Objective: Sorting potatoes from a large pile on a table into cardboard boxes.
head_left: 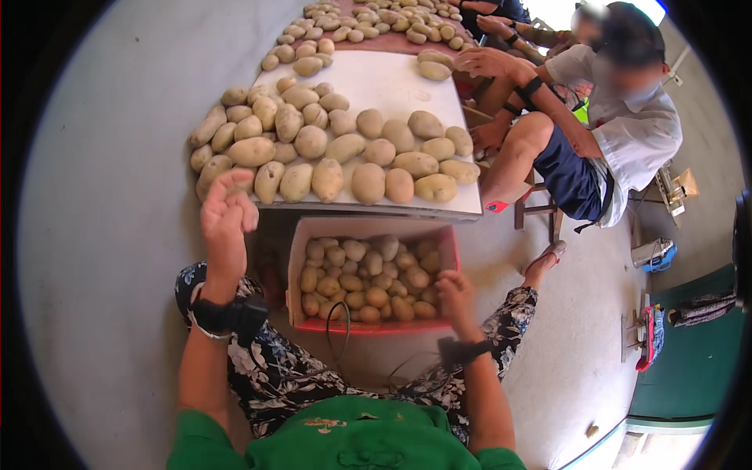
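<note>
My left hand is raised near the front left corner of a white table, fingers loosely curled and holding nothing, close to the nearest potatoes spread across the tabletop. Lower down, my right hand hovers over the right front edge of a red box full of smaller potatoes; its fingers are bent and I cannot tell if anything is in it. The box stands on the floor between my knees, just under the table's front edge. Both wrists wear black bands.
A seated person at the table's right side reaches a hand toward potatoes at the far end. A wooden stool stands under them. A green surface with small items lies at the right. Grey concrete floor surrounds the table.
</note>
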Motion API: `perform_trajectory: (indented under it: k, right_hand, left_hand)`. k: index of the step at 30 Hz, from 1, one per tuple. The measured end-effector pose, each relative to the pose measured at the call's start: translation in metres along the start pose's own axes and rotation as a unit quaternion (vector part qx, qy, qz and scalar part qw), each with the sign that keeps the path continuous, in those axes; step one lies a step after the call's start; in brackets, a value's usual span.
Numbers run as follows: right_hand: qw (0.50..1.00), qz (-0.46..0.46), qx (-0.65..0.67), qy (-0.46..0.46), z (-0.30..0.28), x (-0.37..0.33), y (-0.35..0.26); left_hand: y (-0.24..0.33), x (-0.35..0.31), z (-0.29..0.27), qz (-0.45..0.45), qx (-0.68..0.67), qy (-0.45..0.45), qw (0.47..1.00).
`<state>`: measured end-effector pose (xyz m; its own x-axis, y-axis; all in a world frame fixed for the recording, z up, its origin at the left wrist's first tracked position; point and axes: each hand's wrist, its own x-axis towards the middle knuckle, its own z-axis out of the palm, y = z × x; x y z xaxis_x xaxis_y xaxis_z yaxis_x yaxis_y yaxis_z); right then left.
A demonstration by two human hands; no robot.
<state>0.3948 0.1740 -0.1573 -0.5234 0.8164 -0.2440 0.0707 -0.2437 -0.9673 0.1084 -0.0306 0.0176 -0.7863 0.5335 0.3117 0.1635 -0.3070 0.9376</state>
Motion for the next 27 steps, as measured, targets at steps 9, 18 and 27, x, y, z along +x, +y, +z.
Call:
perform_trajectory:
  k: [9, 18, 27]
  right_hand:
    - [0.977, 0.003, -0.203, -0.067, -0.023, 0.066, 0.074]
    - [0.831, 0.025, -0.556, -0.018, 0.038, 0.105, 0.135]
    - [0.813, 0.093, -0.574, -0.02, 0.038, 0.108, 0.138]
  left_hand:
    - [-0.025, 0.066, -0.005, 0.038, 0.094, -0.028, 0.994]
    - [-0.068, 0.084, -0.05, -0.022, 0.004, 0.019, 1.0]
    - [-0.06, 0.081, -0.002, -0.05, -0.072, -0.032, 0.996]
